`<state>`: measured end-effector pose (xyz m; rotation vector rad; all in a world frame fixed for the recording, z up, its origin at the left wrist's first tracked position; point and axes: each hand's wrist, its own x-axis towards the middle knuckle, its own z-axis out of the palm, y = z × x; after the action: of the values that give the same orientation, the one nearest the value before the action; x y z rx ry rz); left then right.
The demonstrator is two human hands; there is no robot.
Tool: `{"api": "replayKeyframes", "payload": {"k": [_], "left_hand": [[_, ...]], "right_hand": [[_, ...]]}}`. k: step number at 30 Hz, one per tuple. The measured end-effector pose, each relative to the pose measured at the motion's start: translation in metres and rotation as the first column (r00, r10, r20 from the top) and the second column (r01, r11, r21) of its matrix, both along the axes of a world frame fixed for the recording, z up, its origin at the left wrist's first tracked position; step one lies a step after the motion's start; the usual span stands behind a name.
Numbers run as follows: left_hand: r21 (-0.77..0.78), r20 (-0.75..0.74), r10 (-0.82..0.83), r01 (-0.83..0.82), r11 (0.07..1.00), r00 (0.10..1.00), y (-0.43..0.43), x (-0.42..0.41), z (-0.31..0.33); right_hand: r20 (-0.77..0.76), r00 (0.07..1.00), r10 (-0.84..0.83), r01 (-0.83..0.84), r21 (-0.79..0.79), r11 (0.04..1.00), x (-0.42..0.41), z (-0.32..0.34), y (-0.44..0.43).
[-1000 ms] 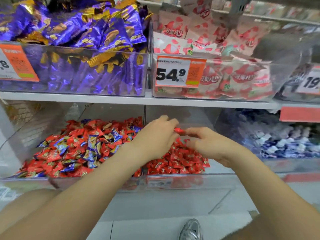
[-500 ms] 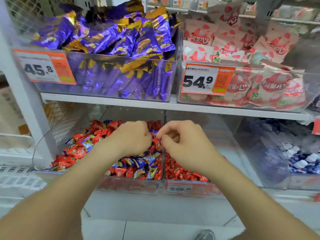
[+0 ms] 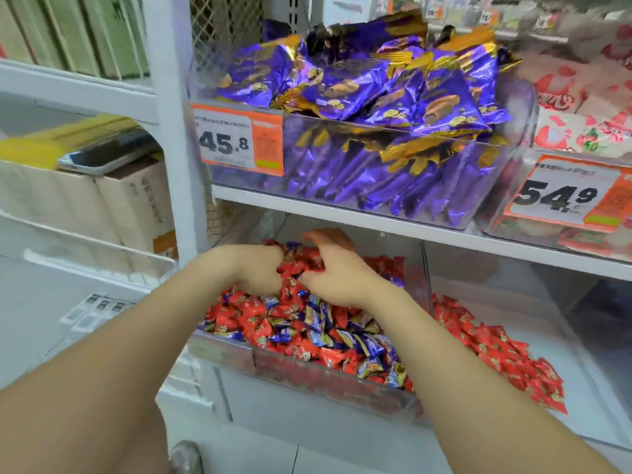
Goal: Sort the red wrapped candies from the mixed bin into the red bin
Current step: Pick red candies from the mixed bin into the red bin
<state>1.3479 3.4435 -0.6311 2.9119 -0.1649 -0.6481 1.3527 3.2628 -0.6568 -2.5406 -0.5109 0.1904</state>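
As you look in from the nine o'clock edge, cardboard boxes (image 3: pixel 136 206) stand on a neighbouring shelf. Just past the white upright, a price tag reading 45.8 (image 3: pixel 236 142) is fixed to the clear tub of purple packets (image 3: pixel 359 97) at twelve o'clock. Below that tub, your left hand (image 3: pixel 253 268) sits knuckles-up on the heap in the mixed bin (image 3: pixel 307 378), its fingers curled down into the candies. Blur hides the fingertips, so I cannot tell whether it holds one. Red wrapped candies (image 3: pixel 254 309) and blue wrapped candies (image 3: pixel 318 316) lie jumbled together through this bin, toward six o'clock from your hands. Your right hand (image 3: pixel 335 271) is just beside the left, at its three o'clock. It is also over the mixed heap, with its fingers bent and blurred, and I cannot tell whether it grips a candy. Beyond the clear divider, at four o'clock, the red bin (image 3: pixel 581 364) holds a pile of red candies (image 3: pixel 496 347) and no other colour, apart from both hands. Above it, at two o'clock, a price tag reading 54.9 (image 3: pixel 564 200) fronts a tub of pink-and-white packets (image 3: pixel 581 97).
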Motion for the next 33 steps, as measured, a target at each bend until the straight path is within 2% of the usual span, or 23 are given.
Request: {"api": "replayKeyframes", "payload": {"k": [3, 6, 10, 13, 16, 19, 23, 26, 31, 33], "left_hand": [[-0.134, 0.065, -0.058, 0.066, 0.989, 0.996, 0.007, 0.006, -0.002], [-0.276, 0.071, -0.073, 0.090, 0.957, 0.995, 0.012, 0.004, -0.005], [-0.370, 0.058, -0.071, 0.087, 0.925, 0.996, 0.020, 0.003, -0.009], [-0.327, 0.114, -0.145, 0.175, 0.929, 0.983, 0.025, 0.002, -0.010], [-0.315, 0.221, -0.198, 0.262, 0.912, 0.955, 0.018, -0.003, -0.010], [-0.313, 0.328, -0.222, 0.327, 0.892, 0.918, 0.008, -0.010, -0.014], [-0.343, 0.390, -0.185, 0.329, 0.880, 0.902, -0.001, -0.015, -0.016], [-0.336, 0.433, -0.180, 0.343, 0.877, 0.883, -0.004, -0.016, -0.016], [-0.215, 0.497, -0.174, 0.315, 0.924, 0.850, -0.003, -0.015, -0.025], [-0.295, 0.511, -0.153, 0.340, 0.893, 0.846, -0.007, -0.017, -0.023]], "right_hand": [[-0.061, 0.998, -0.010, 0.008, -0.035, 0.999, 0.021, -0.014, 0.010], [-0.121, 0.988, 0.094, -0.112, -0.149, 0.983, 0.022, -0.008, 0.014], [-0.141, 0.975, 0.169, -0.186, -0.113, 0.976, 0.018, 0.004, 0.002], [-0.115, 0.964, 0.240, -0.254, -0.128, 0.959, 0.009, 0.009, -0.019], [-0.107, 0.961, 0.255, -0.262, -0.060, 0.963, -0.002, 0.010, -0.037], [0.032, 0.971, 0.237, -0.234, -0.086, 0.969, -0.008, 0.009, -0.046], [0.179, 0.970, 0.162, -0.148, -0.091, 0.985, -0.014, 0.012, -0.051], [0.160, 0.982, 0.103, -0.100, -0.027, 0.995, -0.016, 0.014, -0.058], [0.089, 0.996, 0.013, -0.017, 0.047, 0.999, -0.012, 0.014, -0.068], [0.069, 0.997, 0.023, -0.027, 0.065, 0.998, -0.011, 0.011, -0.069]]}}
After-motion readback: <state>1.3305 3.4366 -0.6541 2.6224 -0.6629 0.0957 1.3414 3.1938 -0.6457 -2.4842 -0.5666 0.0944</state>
